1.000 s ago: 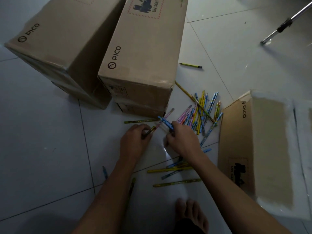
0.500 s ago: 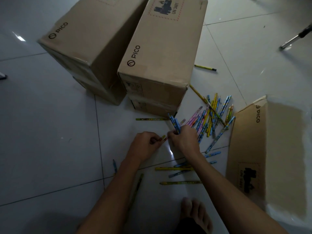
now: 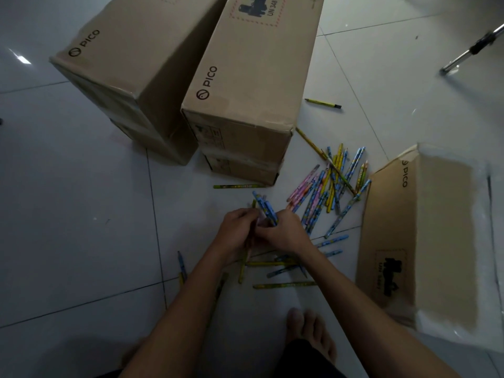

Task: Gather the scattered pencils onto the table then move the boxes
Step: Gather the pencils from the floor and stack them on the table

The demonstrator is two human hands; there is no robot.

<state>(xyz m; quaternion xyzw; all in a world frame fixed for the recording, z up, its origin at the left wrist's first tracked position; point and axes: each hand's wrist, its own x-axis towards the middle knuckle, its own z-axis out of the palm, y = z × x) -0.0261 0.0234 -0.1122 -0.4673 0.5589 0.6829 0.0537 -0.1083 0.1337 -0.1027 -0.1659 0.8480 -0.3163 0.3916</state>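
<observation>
My left hand [image 3: 236, 230] and my right hand [image 3: 283, 231] meet over the tiled floor and together grip a small bundle of pencils [image 3: 264, 206] whose blue ends stick up between them. A loose pile of coloured pencils [image 3: 331, 184] lies to the right of my hands. More pencils [image 3: 283, 284] are scattered under my forearms. One yellow pencil [image 3: 323, 103] lies alone farther back. Three brown PICO boxes stand around: a left box [image 3: 122, 66], a middle box [image 3: 253, 77] and a right box [image 3: 425, 230].
A green pencil [image 3: 237, 186] lies against the middle box's front. A blue pencil [image 3: 182, 266] lies left of my left forearm. My bare foot [image 3: 311, 331] rests on the floor below. A metal leg [image 3: 474, 49] stands at the top right.
My hands have come together, and the pencils my left hand picked up have joined the blue ones in my right hand. The bundle now stands more upright.
</observation>
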